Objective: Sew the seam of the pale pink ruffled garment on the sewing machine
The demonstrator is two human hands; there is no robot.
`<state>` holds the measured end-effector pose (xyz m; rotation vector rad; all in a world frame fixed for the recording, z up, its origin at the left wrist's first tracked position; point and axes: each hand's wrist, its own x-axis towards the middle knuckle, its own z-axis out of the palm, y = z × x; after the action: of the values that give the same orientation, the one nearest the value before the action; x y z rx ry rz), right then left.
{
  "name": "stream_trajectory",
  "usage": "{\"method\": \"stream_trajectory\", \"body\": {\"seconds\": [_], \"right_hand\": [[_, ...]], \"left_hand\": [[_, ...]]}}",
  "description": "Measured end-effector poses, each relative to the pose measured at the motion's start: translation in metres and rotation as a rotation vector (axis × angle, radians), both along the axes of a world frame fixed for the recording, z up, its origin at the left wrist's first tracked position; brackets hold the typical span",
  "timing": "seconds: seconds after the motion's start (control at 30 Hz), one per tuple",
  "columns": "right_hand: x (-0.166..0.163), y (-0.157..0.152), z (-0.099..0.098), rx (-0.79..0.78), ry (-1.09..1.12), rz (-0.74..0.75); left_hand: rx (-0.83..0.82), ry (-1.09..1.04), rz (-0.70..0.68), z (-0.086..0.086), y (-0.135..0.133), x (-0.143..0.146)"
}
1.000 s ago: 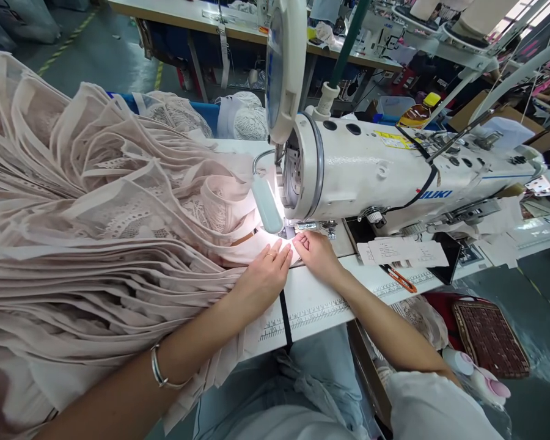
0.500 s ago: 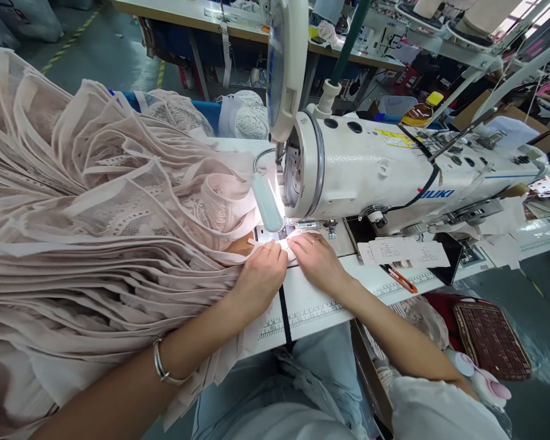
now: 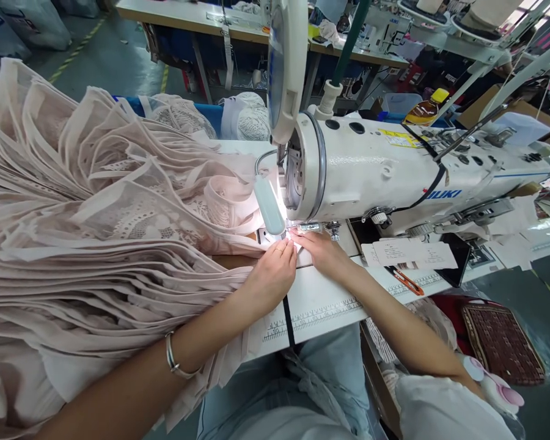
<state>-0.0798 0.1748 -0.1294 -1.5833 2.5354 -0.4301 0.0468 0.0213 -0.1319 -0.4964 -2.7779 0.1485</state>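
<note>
1. On the far left, the pile of pale garments (image 3: 119, 278) lies as it did half a second ago, spread over the desk (image 3: 323, 318)
2. Next, the pale pink fabric (image 3: 244, 245) runs from the pile toward the stitching area; this stretch now sits higher, with more of the brown patch (image 3: 233, 261) showing below it
3. Under the lit lamp (image 3: 269, 206), the fabric's far end reaches the metal plate by the presser foot, where glare hides the detail
4. The left hand (image 3: 277, 269) has moved in closer to the presser foot, fingers drawn together at the fabric; I cannot tell whether it pinches or presses
5. The right hand (image 3: 319, 249) has straightened its fingers, which now reach in just beside the left fingertips; its grip on the fabric cannot be made out either
6. Together these shifts suggest the piece is being settled at the sewing machine (image 3: 371, 174), a matter of alignment in my judgement
7. Farther right, the paper slips (image 3: 406, 252) and orange cutter (image 3: 409, 281) lie apart from both hands, undisturbed
</note>
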Motion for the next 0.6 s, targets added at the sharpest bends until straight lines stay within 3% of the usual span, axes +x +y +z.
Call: {"method": "stream_trajectory", "body": {"seconds": [0.2,0.43,0.6], "right_hand": [[-0.003,0.005,0.002,-0.004,-0.146,-0.017],[0.004,-0.004,0.016,0.1,-0.199,-0.105],[0.006,-0.008,0.021,0.086,-0.161,-0.089]], "left_hand": [[-0.029,0.0,0.022,0.007,0.0,-0.002],[-0.046,0.111,0.03,0.0,-0.001,-0.004],[-0.023,0.108,0.031,-0.004,-0.002,-0.005]]}}
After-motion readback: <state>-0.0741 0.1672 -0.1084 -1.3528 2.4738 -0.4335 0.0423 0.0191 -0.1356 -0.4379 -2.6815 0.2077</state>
